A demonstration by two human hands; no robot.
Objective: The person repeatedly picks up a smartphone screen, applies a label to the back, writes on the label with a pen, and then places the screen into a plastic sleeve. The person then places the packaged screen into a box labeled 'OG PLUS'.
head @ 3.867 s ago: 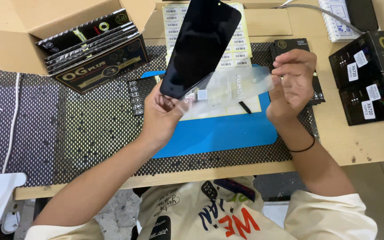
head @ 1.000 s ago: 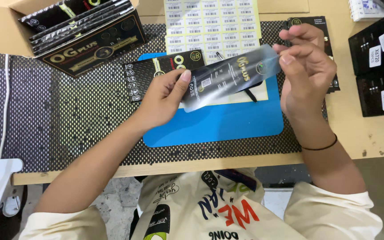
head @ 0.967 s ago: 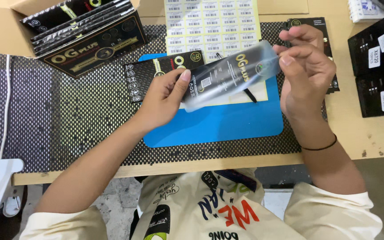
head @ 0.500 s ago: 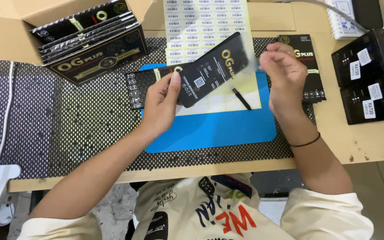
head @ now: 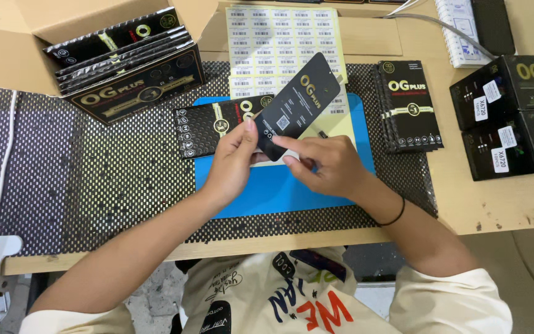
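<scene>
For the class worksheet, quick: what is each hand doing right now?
Left hand: closed on the flat black rectangular sleeve, thumb on its face.
Right hand: fingertips pinching the sleeve's lower end.

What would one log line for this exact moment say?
left hand: holds black flat packet | right hand: fingers on packet's lower end | under: blue mat | behind: label sheet
</scene>
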